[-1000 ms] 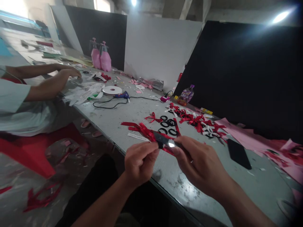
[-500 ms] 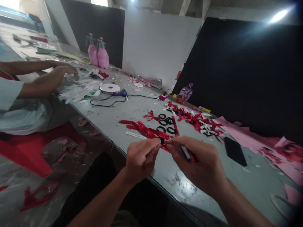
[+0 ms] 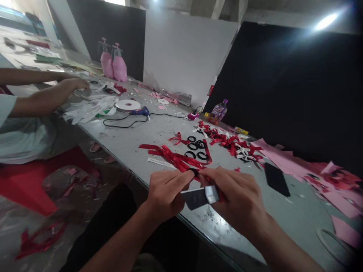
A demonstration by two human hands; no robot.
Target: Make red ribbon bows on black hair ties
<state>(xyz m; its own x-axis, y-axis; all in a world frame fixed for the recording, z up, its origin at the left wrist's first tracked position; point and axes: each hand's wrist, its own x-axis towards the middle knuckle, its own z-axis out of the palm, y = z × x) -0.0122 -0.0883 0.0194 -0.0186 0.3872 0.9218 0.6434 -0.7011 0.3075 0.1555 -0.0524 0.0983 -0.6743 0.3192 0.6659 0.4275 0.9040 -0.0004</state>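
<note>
My left hand (image 3: 167, 190) is closed, its thumb and forefinger pinching a black hair tie (image 3: 193, 172). Close against it, my right hand (image 3: 236, 192) is closed around a tool that looks like a box cutter (image 3: 198, 198), with a flat dark blade and a silver collar; its handle is mostly hidden in the palm. The right fingertips meet the hair tie, and whether they also grip it I cannot tell. Just beyond my hands lie red ribbon strips (image 3: 172, 156), a printed white label strip (image 3: 160, 163) and several loose black hair ties (image 3: 192, 146).
Red bows with white strips (image 3: 232, 143) lie in a row beyond. A black phone (image 3: 277, 179) rests at right, near pink paper (image 3: 278, 156). Further left are a blue glue gun (image 3: 141, 111), its cord and a white ribbon roll (image 3: 128, 105). Another person's arms (image 3: 45, 96) reach over the table.
My right hand has turned and moved closer to my left, bringing the tool's dark blade into view below the hair tie. The view has shifted slightly.
</note>
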